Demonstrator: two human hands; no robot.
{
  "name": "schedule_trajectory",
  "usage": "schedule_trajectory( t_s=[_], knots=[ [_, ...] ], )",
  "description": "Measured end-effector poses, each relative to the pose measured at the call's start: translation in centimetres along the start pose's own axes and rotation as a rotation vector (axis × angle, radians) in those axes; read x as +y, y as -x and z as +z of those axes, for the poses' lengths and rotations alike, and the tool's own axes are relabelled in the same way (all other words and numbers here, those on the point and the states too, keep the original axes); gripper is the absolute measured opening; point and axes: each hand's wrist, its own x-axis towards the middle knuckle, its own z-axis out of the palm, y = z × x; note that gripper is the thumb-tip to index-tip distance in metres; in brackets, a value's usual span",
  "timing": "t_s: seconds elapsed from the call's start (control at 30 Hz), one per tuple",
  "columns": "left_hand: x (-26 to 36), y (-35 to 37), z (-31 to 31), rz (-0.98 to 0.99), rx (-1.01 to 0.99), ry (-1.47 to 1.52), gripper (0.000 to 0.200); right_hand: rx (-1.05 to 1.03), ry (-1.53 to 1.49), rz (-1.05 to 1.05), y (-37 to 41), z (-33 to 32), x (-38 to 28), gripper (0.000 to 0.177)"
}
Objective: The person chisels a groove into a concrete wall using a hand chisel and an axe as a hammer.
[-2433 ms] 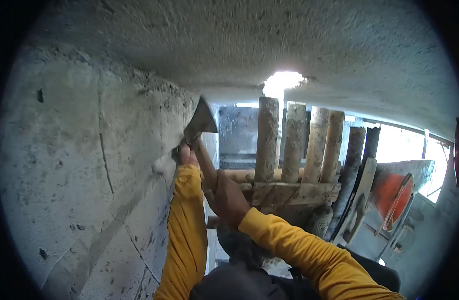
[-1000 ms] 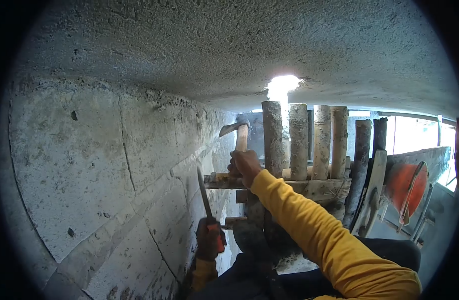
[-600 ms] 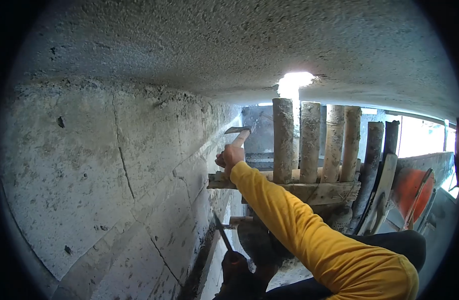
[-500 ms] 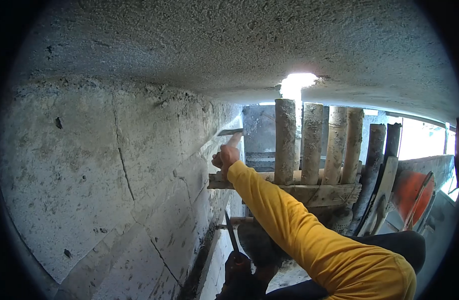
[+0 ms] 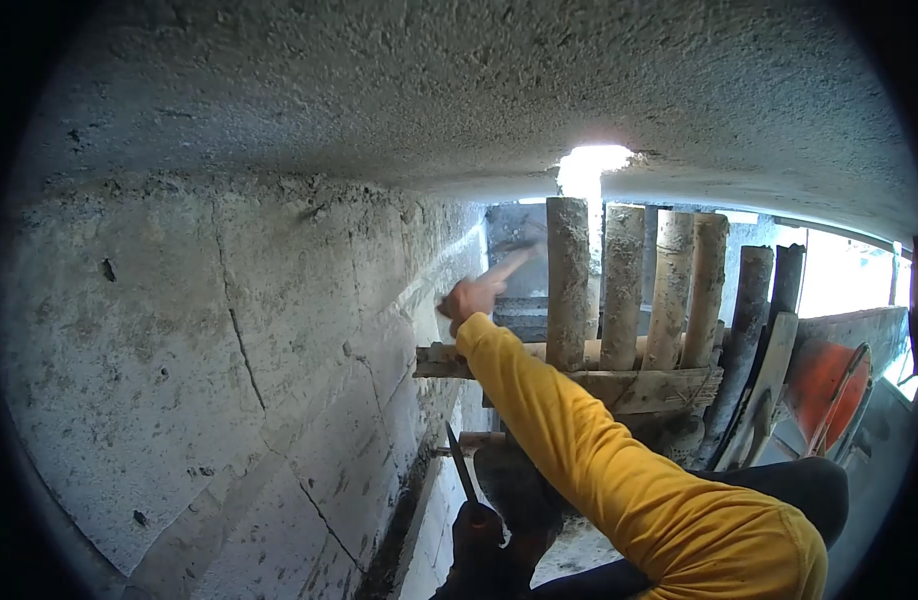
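Note:
My right hand (image 5: 471, 300), at the end of a yellow sleeve, is closed around the light wooden handle of a hammer (image 5: 511, 264). The hammer's head is smeared by motion and stands apart from the cracked concrete wall (image 5: 309, 300) on the left. Low in the picture, in deep shadow, my left hand (image 5: 477, 528) is closed on a dark, pointed, blade-like tool (image 5: 461, 462). That tool points up beside the wall's lower edge; I cannot make out its exact kind.
Several upright round wooden poles (image 5: 569, 285) stand behind a horizontal plank (image 5: 654, 390) to the right of my hand. A rough concrete ceiling (image 5: 459, 100) hangs low overhead. An orange rounded object (image 5: 827, 395) is at the right, near leaning boards (image 5: 764, 395).
My right hand has swung the hammer away from the wall, to the right, with its head rising slightly. My left hand and the dark tool have hardly moved.

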Motion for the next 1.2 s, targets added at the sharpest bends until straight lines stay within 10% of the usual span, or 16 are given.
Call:
schedule_trajectory(
  t_s=[0.07,0.4,0.53,0.6,0.9,1.0,1.1,1.2],
  knots=[
    [-0.2,0.1,0.3,0.009,0.002,-0.016,0.016,-0.149,-1.872,0.228,-2.4,3.3,-0.4,0.016],
    [-1.8,0.7,0.9,-0.041,0.047,0.037,0.02,0.499,-2.108,0.539,1.8,-0.7,0.2,0.024],
    [-0.8,1.1,1.1,-0.008,0.028,0.111,0.019,0.046,-1.787,0.124,-2.9,5.4,0.2,0.025],
    [-1.7,1.0,0.5,-0.045,-0.007,0.127,0.014,-0.211,-2.025,0.267,-3.6,4.6,-0.6,0.02],
    [-1.3,1.1,0.1,-0.132,0.024,0.183,0.01,0.473,-1.904,0.448,1.2,0.5,-0.6,0.023],
    [-0.8,1.3,0.4,-0.116,0.054,0.163,0.011,0.439,-1.816,0.528,3.4,-1.4,-2.6,0.021],
    [-2.0,1.0,0.0,-0.14,0.004,0.165,0.011,-0.16,-1.916,0.343,1.2,1.0,-1.5,0.015],
    [-1.2,0.9,0.4,-0.079,0.04,0.015,0.01,-0.103,-1.836,0.349,1.0,0.8,-0.7,0.012]
  ],
)
